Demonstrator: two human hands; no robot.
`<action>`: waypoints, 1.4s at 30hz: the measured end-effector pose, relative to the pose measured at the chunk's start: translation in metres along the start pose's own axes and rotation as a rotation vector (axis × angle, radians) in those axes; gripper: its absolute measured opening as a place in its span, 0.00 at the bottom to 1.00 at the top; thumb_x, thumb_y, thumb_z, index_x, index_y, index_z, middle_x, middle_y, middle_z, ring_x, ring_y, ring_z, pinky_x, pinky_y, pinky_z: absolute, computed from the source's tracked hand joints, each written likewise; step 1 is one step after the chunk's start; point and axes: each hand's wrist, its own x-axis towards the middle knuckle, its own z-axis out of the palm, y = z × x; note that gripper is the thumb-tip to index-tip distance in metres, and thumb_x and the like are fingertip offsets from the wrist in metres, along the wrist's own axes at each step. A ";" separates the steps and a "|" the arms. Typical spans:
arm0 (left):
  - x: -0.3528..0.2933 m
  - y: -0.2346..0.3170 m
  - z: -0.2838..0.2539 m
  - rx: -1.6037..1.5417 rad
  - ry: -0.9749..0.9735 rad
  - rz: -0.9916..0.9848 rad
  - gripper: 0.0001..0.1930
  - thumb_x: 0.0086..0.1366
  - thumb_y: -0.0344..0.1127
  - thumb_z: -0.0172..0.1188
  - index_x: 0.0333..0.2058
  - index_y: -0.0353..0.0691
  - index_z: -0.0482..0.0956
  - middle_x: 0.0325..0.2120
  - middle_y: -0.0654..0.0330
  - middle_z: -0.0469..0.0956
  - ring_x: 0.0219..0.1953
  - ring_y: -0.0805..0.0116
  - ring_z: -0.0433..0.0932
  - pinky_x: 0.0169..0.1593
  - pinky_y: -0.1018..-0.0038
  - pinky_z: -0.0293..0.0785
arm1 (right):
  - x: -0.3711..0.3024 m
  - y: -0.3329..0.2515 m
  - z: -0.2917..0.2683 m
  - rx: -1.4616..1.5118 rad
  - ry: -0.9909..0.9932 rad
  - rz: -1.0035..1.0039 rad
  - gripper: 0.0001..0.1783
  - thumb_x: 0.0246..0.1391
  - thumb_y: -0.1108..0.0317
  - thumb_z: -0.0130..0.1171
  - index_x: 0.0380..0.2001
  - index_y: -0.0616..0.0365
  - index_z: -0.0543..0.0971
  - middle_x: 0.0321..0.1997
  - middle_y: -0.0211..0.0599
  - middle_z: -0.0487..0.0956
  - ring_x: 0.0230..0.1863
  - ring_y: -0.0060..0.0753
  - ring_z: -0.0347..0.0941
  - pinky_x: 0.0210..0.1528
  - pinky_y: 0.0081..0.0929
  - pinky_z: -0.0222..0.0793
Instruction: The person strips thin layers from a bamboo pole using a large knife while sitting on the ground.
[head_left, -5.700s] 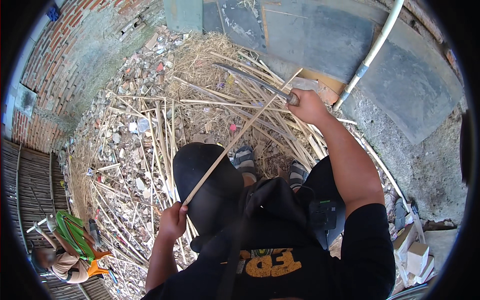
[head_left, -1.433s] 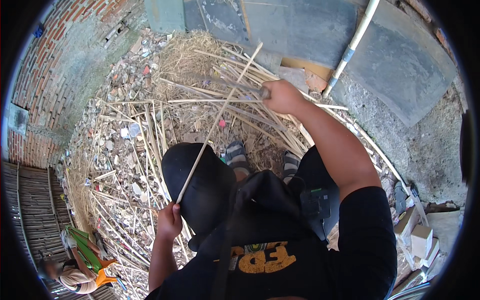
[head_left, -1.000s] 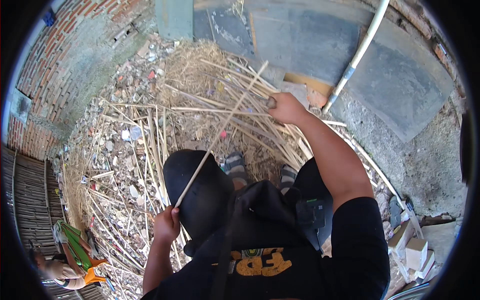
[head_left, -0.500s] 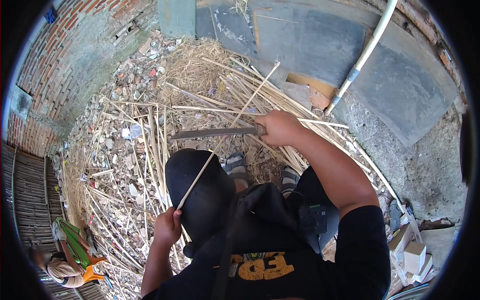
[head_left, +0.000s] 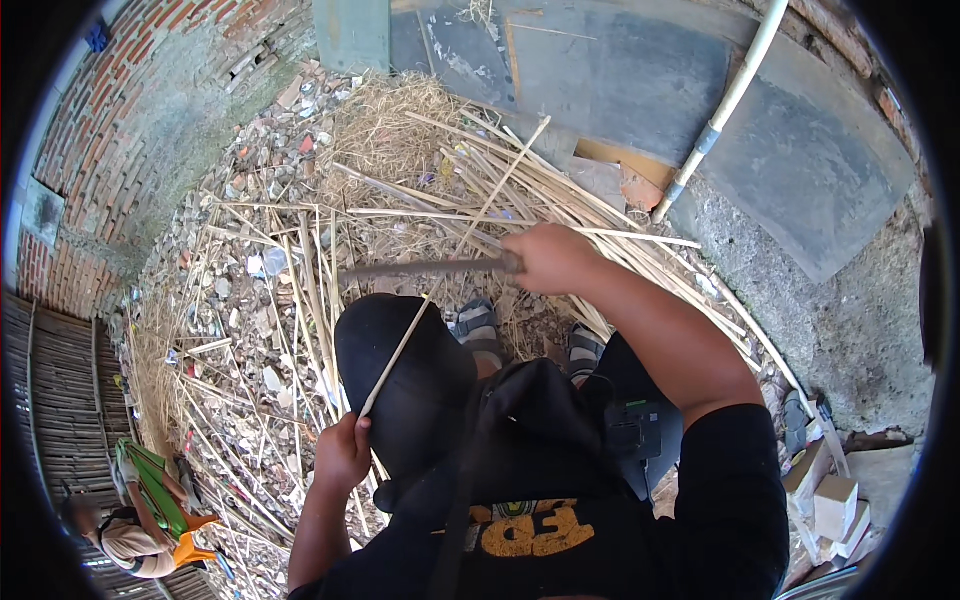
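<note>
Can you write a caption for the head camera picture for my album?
Left hand grips a long thin pale bamboo strip while the right hand holds a dark long-bladed knife across it, above a heap of split bamboo sticks.

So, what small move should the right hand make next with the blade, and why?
Probably draw the blade along the thin stick, away from the body. The right hand holds the blade across the stick, while the left hand grips the stick's lower end.

small pale cardboard boxes (head_left: 835, 500) lie stacked at lower right.
</note>
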 end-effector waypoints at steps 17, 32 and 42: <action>0.010 0.006 0.009 0.237 0.083 0.041 0.17 0.72 0.42 0.54 0.26 0.38 0.68 0.15 0.44 0.74 0.21 0.37 0.76 0.26 0.46 0.68 | 0.009 0.036 0.019 0.010 -0.042 0.064 0.13 0.45 0.58 0.65 0.33 0.52 0.81 0.29 0.47 0.82 0.37 0.54 0.80 0.40 0.48 0.74; 0.005 -0.006 0.005 0.135 0.060 0.059 0.18 0.75 0.43 0.49 0.27 0.38 0.67 0.17 0.42 0.73 0.23 0.34 0.74 0.26 0.46 0.66 | 0.001 -0.001 0.000 -0.048 0.093 0.000 0.13 0.42 0.64 0.64 0.35 0.54 0.80 0.30 0.47 0.82 0.36 0.54 0.80 0.40 0.48 0.75; 0.005 -0.001 0.004 0.077 0.010 0.030 0.17 0.74 0.41 0.50 0.26 0.37 0.67 0.16 0.41 0.72 0.23 0.34 0.74 0.25 0.47 0.65 | 0.000 0.014 0.005 -0.047 0.134 0.042 0.12 0.46 0.61 0.63 0.34 0.52 0.79 0.30 0.43 0.82 0.36 0.51 0.81 0.39 0.48 0.76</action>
